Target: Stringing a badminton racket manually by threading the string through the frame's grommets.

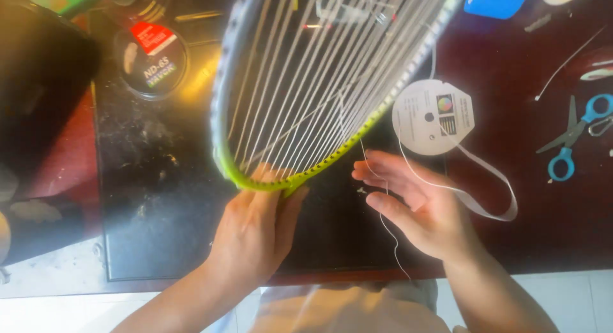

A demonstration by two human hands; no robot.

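A racket head with a yellow-green and white frame [225,141] and white lengthwise strings [306,84] stands tilted over a dark table. My left hand [255,227] grips the bottom of the frame, fingers wrapped over the rim. My right hand [418,202] is just right of the frame with fingers apart; a thin white string [385,227] runs from the frame past its fingers and hangs down toward me.
A white flat spool [433,116] with a white ribbon trailing off it lies right of the racket. Blue-handled scissors [571,138] are at the far right. A round black tin [151,61] sits at upper left. The black mat [153,211] covers the table's middle.
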